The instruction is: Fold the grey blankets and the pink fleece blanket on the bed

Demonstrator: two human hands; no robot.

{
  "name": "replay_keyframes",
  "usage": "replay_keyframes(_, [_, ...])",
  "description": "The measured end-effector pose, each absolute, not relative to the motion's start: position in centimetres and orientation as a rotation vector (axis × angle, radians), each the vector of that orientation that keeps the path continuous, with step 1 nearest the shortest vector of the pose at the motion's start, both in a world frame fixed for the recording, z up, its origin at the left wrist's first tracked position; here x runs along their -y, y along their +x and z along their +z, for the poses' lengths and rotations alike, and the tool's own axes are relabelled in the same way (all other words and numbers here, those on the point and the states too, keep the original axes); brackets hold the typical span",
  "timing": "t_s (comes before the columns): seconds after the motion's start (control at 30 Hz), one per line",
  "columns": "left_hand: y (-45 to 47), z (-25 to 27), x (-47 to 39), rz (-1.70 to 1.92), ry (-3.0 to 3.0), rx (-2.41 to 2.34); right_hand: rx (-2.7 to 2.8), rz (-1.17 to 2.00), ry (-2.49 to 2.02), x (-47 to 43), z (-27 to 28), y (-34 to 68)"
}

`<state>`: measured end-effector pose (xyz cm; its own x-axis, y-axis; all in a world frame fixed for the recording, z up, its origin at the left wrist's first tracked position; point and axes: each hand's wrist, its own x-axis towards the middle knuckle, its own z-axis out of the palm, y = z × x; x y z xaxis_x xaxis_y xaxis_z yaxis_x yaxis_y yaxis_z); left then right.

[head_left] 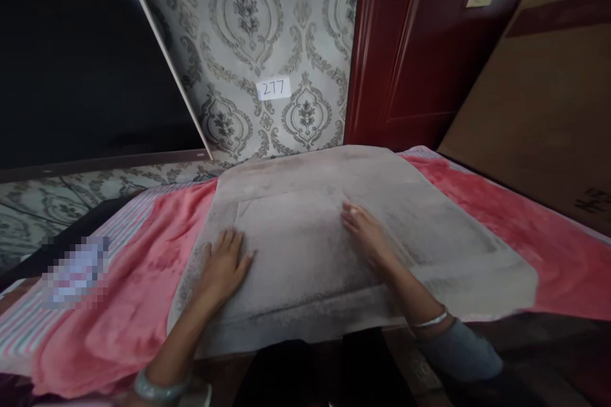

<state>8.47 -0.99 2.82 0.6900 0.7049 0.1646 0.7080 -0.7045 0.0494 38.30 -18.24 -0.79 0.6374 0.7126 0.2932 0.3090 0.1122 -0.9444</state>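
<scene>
A grey plush mat [296, 248] with rounded corners and faint crease lines lies spread over a pink fleece blanket [138, 267]. My left hand [224, 267] rests palm down near the mat's left edge, its fingers apart. Toward the middle of the mat, my right hand [365, 229] is turned partly on its side with the fingers stretched out. It looks to be touching or just over the pile; I cannot tell which. Neither hand holds anything.
Striped cloth [138, 216] borders the blanket on the left, where a blurred patch [76, 273] hides something. Behind stand a dark screen [86, 63], patterned wallpaper [248, 32] with a paper marked 277 [273, 88], and a red door panel [405, 44]. A large cardboard box [544, 102] stands right.
</scene>
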Motion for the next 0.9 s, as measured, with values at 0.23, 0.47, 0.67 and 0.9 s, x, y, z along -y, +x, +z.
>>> replay_keyframes(0.23, [18.0,5.0,-2.4,-0.150,-2.998,0.991,1.412,0.052,-2.213,10.1,5.0,38.6])
replay_keyframes(0.47, [19.0,1.9,-3.2,-0.136,-2.996,0.892,1.535,-0.074,-2.447,9.3,0.4,39.1])
replay_keyframes(0.67, [17.1,2.5,-6.2,-0.091,-2.960,1.116,1.541,-0.052,-2.459,9.2,0.4,39.5])
replay_keyframes(0.9, [17.7,4.3,-7.8,-0.051,-2.943,1.123,1.528,-0.083,-2.446,9.3,0.7,39.4])
